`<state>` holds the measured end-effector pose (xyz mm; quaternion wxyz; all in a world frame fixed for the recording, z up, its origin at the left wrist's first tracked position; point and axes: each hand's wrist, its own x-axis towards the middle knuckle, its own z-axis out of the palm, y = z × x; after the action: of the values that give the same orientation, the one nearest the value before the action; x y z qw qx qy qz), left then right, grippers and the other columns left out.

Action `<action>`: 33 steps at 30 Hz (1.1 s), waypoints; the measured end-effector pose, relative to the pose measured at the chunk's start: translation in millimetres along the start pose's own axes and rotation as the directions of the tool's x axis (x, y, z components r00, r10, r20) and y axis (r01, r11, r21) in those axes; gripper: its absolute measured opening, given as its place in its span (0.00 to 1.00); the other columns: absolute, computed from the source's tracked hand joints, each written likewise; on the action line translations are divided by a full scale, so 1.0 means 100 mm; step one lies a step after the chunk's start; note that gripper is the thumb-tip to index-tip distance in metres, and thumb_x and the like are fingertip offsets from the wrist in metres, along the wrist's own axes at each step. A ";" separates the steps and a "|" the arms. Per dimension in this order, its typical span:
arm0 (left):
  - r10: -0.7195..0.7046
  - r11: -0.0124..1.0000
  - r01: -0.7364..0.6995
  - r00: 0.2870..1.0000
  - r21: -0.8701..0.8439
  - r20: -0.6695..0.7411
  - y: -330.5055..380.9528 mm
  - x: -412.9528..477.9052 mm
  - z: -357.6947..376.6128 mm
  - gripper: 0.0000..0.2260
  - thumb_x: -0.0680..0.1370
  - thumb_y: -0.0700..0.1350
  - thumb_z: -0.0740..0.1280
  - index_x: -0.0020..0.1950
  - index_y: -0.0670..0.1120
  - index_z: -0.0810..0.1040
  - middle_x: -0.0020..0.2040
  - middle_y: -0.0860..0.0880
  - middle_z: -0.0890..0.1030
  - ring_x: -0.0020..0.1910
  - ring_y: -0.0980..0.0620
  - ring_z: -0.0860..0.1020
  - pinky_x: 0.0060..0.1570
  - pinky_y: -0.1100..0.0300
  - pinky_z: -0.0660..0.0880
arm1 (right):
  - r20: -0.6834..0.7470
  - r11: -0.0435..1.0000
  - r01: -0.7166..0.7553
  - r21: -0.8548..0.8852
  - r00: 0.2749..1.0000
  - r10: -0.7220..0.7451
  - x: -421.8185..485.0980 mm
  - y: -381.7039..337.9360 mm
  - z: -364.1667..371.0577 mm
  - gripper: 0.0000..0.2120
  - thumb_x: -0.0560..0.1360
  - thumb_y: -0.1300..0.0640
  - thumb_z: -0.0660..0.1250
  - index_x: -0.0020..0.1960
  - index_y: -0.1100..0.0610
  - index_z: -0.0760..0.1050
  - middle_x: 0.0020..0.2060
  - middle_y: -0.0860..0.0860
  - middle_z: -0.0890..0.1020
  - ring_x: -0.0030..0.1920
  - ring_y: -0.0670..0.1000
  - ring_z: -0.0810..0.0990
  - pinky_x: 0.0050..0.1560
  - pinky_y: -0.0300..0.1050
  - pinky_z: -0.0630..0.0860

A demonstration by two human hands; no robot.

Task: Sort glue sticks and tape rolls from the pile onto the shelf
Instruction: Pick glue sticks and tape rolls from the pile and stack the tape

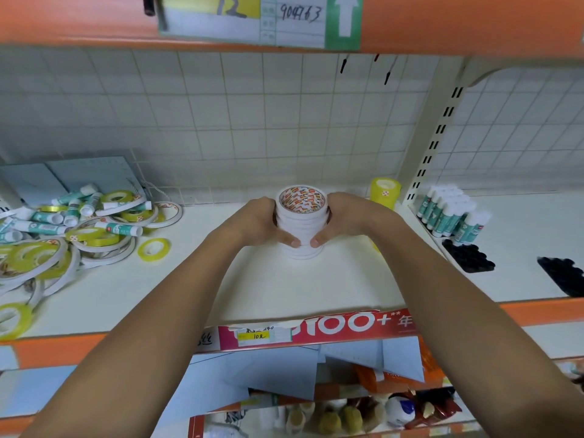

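Left grip and right grip clasp the tape stack on the shelf; yellow rolls stand at its back edge, the pile toward its left edge.

white shelf: mixed pile left, white tape stack centre, yellow stack, upright glue sticks right.

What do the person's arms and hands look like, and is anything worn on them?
Both are bare. The left hand and right hand have no gloves, and no rings show. The forearms carry no sleeves, watch or bracelet in view.
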<state>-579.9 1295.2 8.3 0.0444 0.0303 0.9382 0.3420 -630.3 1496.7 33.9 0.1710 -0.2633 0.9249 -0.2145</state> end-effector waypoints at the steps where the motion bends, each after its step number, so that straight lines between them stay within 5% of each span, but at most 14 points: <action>1: -0.006 1.000 0.006 1.000 -0.003 -0.008 -0.01 0.02 0.00 0.25 0.59 0.54 0.82 0.52 0.50 0.81 0.45 0.55 0.83 0.45 0.55 0.80 0.46 0.61 0.77 | -0.024 1.000 0.005 -0.004 1.000 -0.005 0.02 0.01 0.00 0.24 0.60 0.51 0.82 0.54 0.55 0.81 0.49 0.51 0.84 0.52 0.52 0.81 0.57 0.50 0.78; 5: -0.030 0.999 0.029 0.998 -0.016 -0.062 -0.04 0.12 0.00 0.24 0.60 0.51 0.83 0.53 0.47 0.82 0.46 0.53 0.83 0.46 0.52 0.80 0.45 0.60 0.76 | -0.094 0.999 0.031 0.007 0.995 -0.030 0.12 0.06 0.01 0.21 0.61 0.52 0.81 0.52 0.54 0.82 0.45 0.48 0.84 0.47 0.49 0.81 0.47 0.43 0.76; 15: -0.060 0.990 0.048 0.994 -0.129 -0.090 -0.06 0.23 0.02 0.18 0.62 0.48 0.82 0.48 0.53 0.80 0.40 0.62 0.80 0.41 0.63 0.78 0.38 0.69 0.70 | -0.152 0.996 -0.016 0.083 0.988 0.028 0.24 0.11 0.04 0.24 0.62 0.51 0.80 0.56 0.54 0.80 0.49 0.49 0.84 0.51 0.50 0.82 0.54 0.48 0.79; 19: -0.140 0.987 0.124 0.976 -0.104 -0.169 -0.15 0.09 0.13 0.21 0.64 0.55 0.80 0.46 0.41 0.81 0.40 0.51 0.79 0.40 0.52 0.76 0.41 0.61 0.71 | -0.210 0.996 -0.076 0.055 0.974 0.086 0.05 0.13 0.20 0.15 0.68 0.48 0.77 0.40 0.57 0.76 0.37 0.50 0.79 0.42 0.53 0.78 0.36 0.44 0.72; 22: -0.188 0.982 0.185 0.949 -0.033 -0.255 -0.22 -0.15 0.18 0.26 0.64 0.61 0.78 0.50 0.43 0.80 0.46 0.50 0.80 0.45 0.50 0.79 0.49 0.54 0.76 | -0.262 0.984 -0.131 -0.119 0.960 0.096 -0.15 0.01 0.37 0.16 0.71 0.45 0.72 0.46 0.58 0.78 0.45 0.51 0.80 0.48 0.54 0.79 0.46 0.49 0.77; 29: -0.064 0.925 0.216 0.900 0.313 -0.431 -0.43 -0.81 0.06 0.14 0.76 0.57 0.66 0.54 0.50 0.80 0.52 0.52 0.80 0.51 0.49 0.78 0.46 0.56 0.73 | -0.243 0.987 0.162 -0.021 0.956 -0.162 -0.16 -0.77 0.81 0.05 0.75 0.54 0.66 0.45 0.53 0.81 0.42 0.49 0.83 0.45 0.52 0.81 0.48 0.50 0.79; 33: -0.088 0.879 0.322 0.834 0.351 -0.545 -0.73 -1.29 -0.14 0.14 0.77 0.57 0.66 0.56 0.50 0.80 0.53 0.51 0.80 0.51 0.48 0.78 0.44 0.56 0.73 | -0.253 0.966 0.258 0.012 0.936 -0.247 0.03 -1.27 1.11 0.05 0.73 0.53 0.68 0.46 0.50 0.81 0.41 0.46 0.83 0.44 0.50 0.80 0.46 0.46 0.78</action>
<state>-454.8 1219.4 -20.2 -0.1776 -0.1565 0.9646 0.1158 -532.2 1363.5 1.4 0.0305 -0.3469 0.8924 -0.2869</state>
